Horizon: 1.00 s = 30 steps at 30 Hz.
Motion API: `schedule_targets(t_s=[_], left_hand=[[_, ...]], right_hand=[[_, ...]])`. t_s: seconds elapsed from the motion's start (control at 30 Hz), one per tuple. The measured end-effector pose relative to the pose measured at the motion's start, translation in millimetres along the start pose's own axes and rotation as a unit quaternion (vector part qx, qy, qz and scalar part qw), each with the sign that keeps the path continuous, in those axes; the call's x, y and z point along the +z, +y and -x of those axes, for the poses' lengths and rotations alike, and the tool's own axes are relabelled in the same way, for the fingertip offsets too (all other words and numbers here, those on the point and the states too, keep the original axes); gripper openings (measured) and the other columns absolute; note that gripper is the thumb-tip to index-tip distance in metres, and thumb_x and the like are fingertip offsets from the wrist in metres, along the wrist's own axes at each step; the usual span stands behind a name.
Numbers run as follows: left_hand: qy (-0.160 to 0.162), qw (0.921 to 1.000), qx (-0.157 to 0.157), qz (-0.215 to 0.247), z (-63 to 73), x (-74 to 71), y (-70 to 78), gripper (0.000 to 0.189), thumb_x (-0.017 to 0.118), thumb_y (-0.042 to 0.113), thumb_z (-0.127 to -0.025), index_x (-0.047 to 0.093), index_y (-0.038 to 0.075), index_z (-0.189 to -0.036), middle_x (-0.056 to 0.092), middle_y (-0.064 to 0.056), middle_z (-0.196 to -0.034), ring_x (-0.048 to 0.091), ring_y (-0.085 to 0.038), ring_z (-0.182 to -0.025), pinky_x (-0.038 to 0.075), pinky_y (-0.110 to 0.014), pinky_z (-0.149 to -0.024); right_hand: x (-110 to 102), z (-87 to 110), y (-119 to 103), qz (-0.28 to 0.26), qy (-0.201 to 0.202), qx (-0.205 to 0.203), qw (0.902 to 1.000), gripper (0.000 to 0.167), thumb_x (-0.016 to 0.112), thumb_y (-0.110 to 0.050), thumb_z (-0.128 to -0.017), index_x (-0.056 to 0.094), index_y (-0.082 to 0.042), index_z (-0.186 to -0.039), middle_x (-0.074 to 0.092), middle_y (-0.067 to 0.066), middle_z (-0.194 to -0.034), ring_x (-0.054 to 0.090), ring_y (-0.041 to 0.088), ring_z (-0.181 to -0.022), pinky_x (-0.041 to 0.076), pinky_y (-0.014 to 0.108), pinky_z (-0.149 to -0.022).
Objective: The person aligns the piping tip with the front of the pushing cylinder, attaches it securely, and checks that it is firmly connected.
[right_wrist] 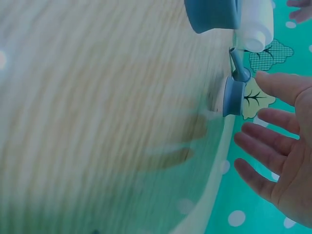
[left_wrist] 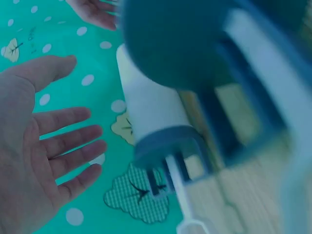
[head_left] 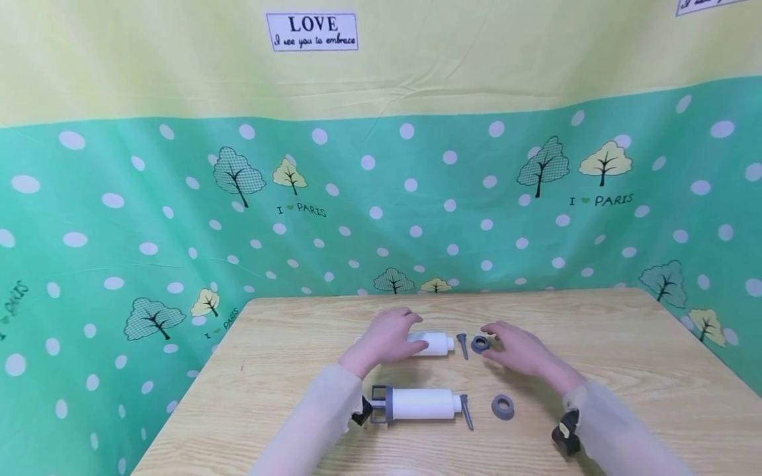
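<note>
My left hand [head_left: 389,337] hovers over the far white plunger barrel [head_left: 433,344], overlapping its handle end. Its fingers are spread and hold nothing in the left wrist view. Close by the far grey ring cap [head_left: 475,348] is my right hand [head_left: 520,348], fingers apart and palm empty in the right wrist view. A grey tapered nozzle [head_left: 462,344] lies between that barrel and cap. Nearer to me, a matching white barrel [head_left: 424,404] with a grey handle frame [head_left: 389,404] lies on its side. A second nozzle [head_left: 467,413] and ring cap [head_left: 503,416] are to its right.
The parts lie in two rows on a wood-grain table [head_left: 274,370]. A green and yellow printed cloth [head_left: 351,178] hangs behind the table and along its sides. Dark wrist devices [head_left: 565,433] sit at my cuffs.
</note>
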<state>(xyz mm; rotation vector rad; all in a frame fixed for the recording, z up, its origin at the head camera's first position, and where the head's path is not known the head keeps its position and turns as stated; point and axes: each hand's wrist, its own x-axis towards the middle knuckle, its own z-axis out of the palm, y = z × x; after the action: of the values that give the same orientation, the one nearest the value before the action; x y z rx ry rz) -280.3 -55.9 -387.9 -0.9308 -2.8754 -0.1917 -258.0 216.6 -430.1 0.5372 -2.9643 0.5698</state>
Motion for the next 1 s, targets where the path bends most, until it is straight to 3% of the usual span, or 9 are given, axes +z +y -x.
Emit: schedule_targets(t_s=[0.37, 0.63, 1.0], left_hand=[[-0.053, 0.9979, 0.009, 0.036, -32.0, -3.9, 19.5, 0.037, 0.057, 0.037, -0.086, 0.061, 0.014, -0.114, 0.063, 0.001, -0.113, 0.058, -0.015, -0.103, 0.045, -0.030, -0.089], [-0.089, 0.9917, -0.019, 0.091, -53.8, 1.8, 27.4, 0.033, 0.060, 0.032, -0.086, 0.062, 0.014, -0.113, 0.064, -0.001, -0.109, 0.059, -0.015, -0.099, 0.047, -0.029, -0.084], [-0.106, 0.9824, -0.040, 0.148, -66.4, 7.9, 39.6, 0.029, 0.064, 0.026, -0.083, 0.064, 0.011, -0.108, 0.066, -0.001, -0.101, 0.060, -0.013, -0.090, 0.048, -0.024, -0.076]], right_hand=[[1, -11.8, -2, 0.007, -0.008, -0.001, 0.9999, 0.044, 0.067, -0.023, -0.079, 0.056, -0.003, -0.116, 0.060, 0.015, -0.112, 0.058, 0.031, -0.100, 0.046, 0.048, -0.083], [3, -19.5, -8, 0.002, -0.020, 0.009, 0.9998, 0.039, 0.067, -0.021, -0.079, 0.059, -0.003, -0.113, 0.061, 0.014, -0.109, 0.058, 0.031, -0.100, 0.045, 0.048, -0.085], [4, -22.5, -13, 0.014, -0.021, 0.013, 0.9996, 0.035, 0.067, -0.018, -0.078, 0.061, -0.003, -0.109, 0.063, 0.013, -0.104, 0.059, 0.029, -0.096, 0.047, 0.045, -0.083]])
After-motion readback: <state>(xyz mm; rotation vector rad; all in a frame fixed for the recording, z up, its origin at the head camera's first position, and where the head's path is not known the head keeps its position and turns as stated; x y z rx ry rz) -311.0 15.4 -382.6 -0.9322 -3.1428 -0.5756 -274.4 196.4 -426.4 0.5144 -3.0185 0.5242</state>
